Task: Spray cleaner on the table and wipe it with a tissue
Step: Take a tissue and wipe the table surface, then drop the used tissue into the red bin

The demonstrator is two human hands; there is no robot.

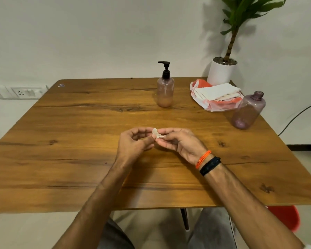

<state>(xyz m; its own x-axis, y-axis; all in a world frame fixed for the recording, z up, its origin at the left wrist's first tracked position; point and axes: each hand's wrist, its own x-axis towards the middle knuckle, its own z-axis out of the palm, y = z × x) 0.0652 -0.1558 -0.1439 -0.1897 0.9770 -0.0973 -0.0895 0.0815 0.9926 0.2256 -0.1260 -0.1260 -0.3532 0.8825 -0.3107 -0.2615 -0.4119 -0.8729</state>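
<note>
A small crumpled white tissue piece is pinched between the fingertips of my left hand and my right hand, just above the middle of the wooden table. A pinkish pump bottle with a black pump head stands upright at the back centre, partly filled with liquid. A stack of white tissues lies on an orange and white plastic wrapper at the back right.
An open purple bottle without a cap stands tilted at the right, next to the wrapper. A white pot with a green plant is at the back right corner. A wall socket is on the left. A red stool stands beneath the table's right side.
</note>
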